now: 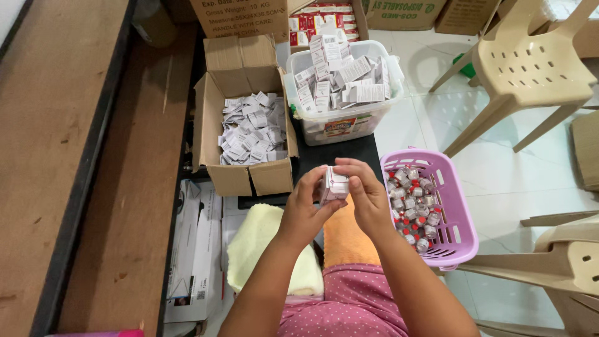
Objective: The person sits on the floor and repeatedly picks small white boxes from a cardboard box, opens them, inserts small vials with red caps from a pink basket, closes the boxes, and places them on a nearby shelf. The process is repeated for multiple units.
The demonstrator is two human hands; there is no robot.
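Observation:
Both hands meet in front of me around one small white carton (pixel 336 183) with pink marking. My left hand (pixel 306 209) grips its left side and underside. My right hand (pixel 365 193) pinches its top and right side with the fingertips. To the right, a purple plastic basket (pixel 458 206) holds several small glass vials with red and grey caps (pixel 412 209). Ahead, a clear plastic tub (pixel 340 128) is heaped with the same small white cartons. Left of it, an open cardboard box (pixel 249 178) contains folded paper leaflets (pixel 253 131).
A wooden bench or table (pixel 62 156) runs along the left. A yellow cloth (pixel 265 243) lies by my lap. Beige plastic chairs (pixel 530 68) stand at the right on white tiles. More cardboard boxes (pixel 240 15) sit at the back.

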